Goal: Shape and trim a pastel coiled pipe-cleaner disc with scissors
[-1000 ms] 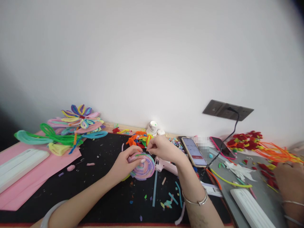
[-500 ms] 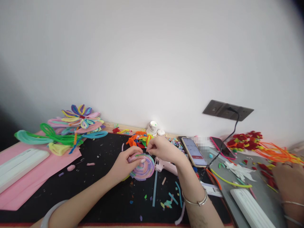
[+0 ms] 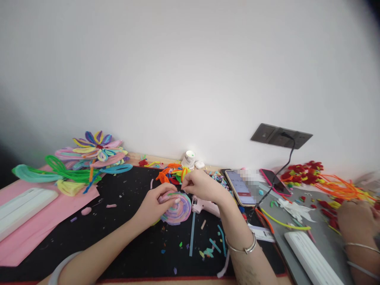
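Observation:
A round spiral disc of pastel pipe cleaners [image 3: 177, 209], mostly pink and purple, is gripped by my left hand [image 3: 157, 202] at its left edge, thumb lying over the top. My right hand [image 3: 200, 185] is just above the disc's upper right edge, thumb and fingertips pinched together. Whatever those fingertips hold is too small or hidden to make out. A pale pink hot glue gun [image 3: 208, 206] lies right of the disc, partly behind my right wrist. Orange and green pipe cleaner pieces [image 3: 170, 174] are heaped just behind my hands.
Pipe cleaner flower [image 3: 99, 147] and white power strip [image 3: 28, 204] sit on pink paper [image 3: 56, 227] at left. Scraps litter the black mat [image 3: 118, 245]. A phone [image 3: 240, 188], cord [image 3: 277, 176] and second white strip [image 3: 311, 257] are at right, near another person's hands [image 3: 356, 221].
The whole view has shifted slightly, so things appear a little further left. My hands keep nearly the same pose at the disc. The other person's hand at right has moved a little.

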{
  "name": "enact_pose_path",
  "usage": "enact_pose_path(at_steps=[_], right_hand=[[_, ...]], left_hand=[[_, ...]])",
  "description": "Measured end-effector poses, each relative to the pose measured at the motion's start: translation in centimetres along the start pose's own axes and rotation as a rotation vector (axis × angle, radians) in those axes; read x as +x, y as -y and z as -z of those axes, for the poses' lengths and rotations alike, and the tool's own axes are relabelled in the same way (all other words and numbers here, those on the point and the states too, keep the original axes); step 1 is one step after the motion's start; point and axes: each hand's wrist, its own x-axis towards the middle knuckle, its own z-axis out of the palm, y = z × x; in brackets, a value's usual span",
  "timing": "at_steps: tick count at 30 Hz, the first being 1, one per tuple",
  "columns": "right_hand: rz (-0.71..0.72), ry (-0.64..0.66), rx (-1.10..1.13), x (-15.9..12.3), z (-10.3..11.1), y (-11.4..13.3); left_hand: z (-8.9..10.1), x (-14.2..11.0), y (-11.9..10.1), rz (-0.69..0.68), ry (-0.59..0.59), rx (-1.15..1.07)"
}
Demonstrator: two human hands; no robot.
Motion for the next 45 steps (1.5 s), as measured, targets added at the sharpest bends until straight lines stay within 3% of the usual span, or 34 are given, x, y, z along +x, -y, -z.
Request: enact_pose_path(at_steps=[22,25,28,32,35,40,45], right_hand=[[-0.035,-0.002,0.022,-0.2,0.7,0.5],[-0.097,-0.065,0.017,-1.1,2.0,-0.1],[-0.248,-0.172,-0.066,-2.8,2.6,-1.8],[-0.433,-0.081,-0.190,-5.9,0.7,-4.2],[-0.420,-0.026,-0.239,-7.7,-1.9,-4.9],[-0.462,-0.190,-0.315,-8.2,-5.2,-4.8],[-0.502,-0.364,-0.316,-8.2,-5.9,-5.6]], left_hand=[[0.0,0.0,0.2,-0.006,0.007,-0.010],[0.0,0.0,0.3,0.002,-0.024,-0.047],[0.0,0.1,0.2,0.034,-0.030,-0.083],[0.0,0.1,0.1,0.057,-0.052,-0.142],[0.0,0.2,0.4,0.056,-0.057,-0.196],[-0.1,0.3,0.8,0.061,-0.067,-0.190],[0.0,0.4,0.9,0.010,-0.089,-0.114]])
